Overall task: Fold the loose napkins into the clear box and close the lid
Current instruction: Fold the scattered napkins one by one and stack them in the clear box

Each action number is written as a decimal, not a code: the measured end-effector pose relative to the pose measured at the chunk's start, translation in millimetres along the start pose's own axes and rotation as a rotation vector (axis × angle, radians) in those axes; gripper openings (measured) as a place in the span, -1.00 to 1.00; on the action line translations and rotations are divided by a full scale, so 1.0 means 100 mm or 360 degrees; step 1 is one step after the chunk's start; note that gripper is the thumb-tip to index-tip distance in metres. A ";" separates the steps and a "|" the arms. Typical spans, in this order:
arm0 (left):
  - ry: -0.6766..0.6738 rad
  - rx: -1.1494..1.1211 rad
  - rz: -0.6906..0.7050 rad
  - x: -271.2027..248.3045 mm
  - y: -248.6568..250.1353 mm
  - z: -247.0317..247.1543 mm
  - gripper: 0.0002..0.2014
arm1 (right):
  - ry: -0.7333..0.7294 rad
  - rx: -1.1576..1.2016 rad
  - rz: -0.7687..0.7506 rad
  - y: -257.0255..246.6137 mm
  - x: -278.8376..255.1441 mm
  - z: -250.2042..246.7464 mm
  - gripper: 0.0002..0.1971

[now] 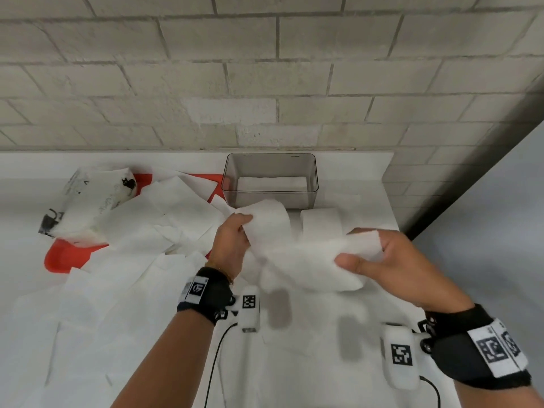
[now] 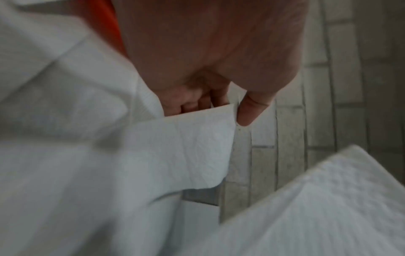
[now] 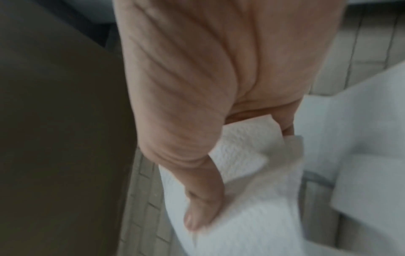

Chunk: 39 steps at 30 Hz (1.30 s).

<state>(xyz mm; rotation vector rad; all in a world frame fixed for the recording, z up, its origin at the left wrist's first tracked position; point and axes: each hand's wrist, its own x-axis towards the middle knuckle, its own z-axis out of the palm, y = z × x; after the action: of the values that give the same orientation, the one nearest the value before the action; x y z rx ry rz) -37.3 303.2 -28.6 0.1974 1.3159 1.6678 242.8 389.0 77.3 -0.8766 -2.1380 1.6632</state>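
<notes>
Holding one white napkin (image 1: 306,260) lifted between them, the left hand (image 1: 232,242) pinches its left end and the right hand (image 1: 391,260) grips its right end, fingers curled, just in front of the clear box (image 1: 270,179) at the table's (image 1: 323,378) back edge; loose napkins (image 1: 132,260) cover the left side.
</notes>
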 end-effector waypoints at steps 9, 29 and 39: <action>-0.0265 -0.0678 -0.0510 -0.64 -0.34 0.23 -0.56 | 0.0352 0.1122 0.0006 -0.22 0.25 0.30 -0.62; -0.0291 -0.1080 -0.0347 -0.72 -0.27 0.44 -0.45 | 0.0278 0.1556 0.0614 0.55 0.16 0.68 -0.58; -0.0213 -0.1048 -0.0264 -0.74 -0.21 0.30 -0.22 | 0.0327 0.1437 0.0506 0.69 0.19 0.73 -0.52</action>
<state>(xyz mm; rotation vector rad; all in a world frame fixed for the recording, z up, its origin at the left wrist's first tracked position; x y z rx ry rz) 32.4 266.5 -3.2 -0.1842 0.6150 1.8146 205.9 354.6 -12.3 -1.0245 -0.9382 2.2488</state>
